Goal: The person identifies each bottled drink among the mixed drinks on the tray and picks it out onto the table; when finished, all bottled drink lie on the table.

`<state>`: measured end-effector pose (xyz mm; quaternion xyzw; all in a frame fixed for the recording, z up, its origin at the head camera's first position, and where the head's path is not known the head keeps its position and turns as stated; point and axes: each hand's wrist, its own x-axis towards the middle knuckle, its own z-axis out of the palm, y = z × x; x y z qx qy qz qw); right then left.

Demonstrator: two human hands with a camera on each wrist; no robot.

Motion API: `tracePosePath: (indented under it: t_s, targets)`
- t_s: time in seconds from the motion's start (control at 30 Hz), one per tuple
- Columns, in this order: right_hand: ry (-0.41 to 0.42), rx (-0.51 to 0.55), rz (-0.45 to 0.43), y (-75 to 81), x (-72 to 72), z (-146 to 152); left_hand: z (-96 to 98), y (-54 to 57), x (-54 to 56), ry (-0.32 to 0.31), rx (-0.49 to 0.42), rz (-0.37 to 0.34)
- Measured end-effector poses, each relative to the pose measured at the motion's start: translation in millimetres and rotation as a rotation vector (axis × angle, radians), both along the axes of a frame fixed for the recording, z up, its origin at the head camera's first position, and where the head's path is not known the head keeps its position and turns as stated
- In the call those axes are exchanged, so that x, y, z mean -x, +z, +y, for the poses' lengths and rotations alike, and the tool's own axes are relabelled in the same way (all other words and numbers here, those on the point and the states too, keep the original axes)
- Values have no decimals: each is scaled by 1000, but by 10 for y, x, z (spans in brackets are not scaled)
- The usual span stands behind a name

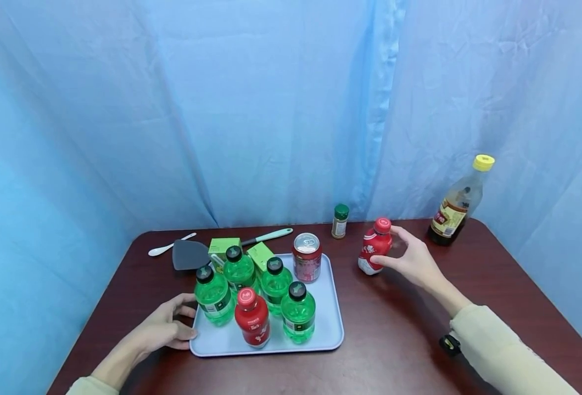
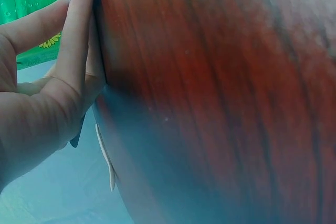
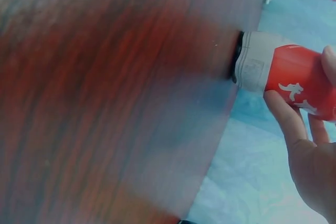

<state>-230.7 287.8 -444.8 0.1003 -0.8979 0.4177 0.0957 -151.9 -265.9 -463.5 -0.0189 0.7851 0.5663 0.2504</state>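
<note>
My right hand (image 1: 416, 260) holds a small red bottle (image 1: 376, 245) with a white base between thumb and fingers, right of the tray. In the right wrist view, that bottle's base (image 3: 256, 61) is right at the tabletop. At the left rim of the pale blue tray (image 1: 328, 329), my left hand (image 1: 164, 326) grips the edge; its fingers reach close to a green bottle (image 1: 215, 299). A second red bottle (image 1: 252, 321) stands at the tray's front. Several green bottles with black caps, such as the front one (image 1: 298, 318), and a red can (image 1: 307, 259) also stand there.
Behind the tray's left side are two green boxes (image 1: 261, 255), a dark spatula (image 1: 190, 255) and a white spoon (image 1: 158, 250). A green-capped spice jar (image 1: 339, 222) stands at the back. A yellow-capped sauce bottle (image 1: 454, 208) stands back right. Blue curtains (image 1: 281, 109) surround the table.
</note>
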Motion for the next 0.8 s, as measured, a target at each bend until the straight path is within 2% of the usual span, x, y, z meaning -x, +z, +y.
tracePosePath:
  t_s: [0.53,0.8]
  targets:
    - [41,37,6,-52,22,-9,-12,-15,-11,33,15,-5]
    - [41,-12,12,15,1,-4,8,-15,20,52,46,-7]
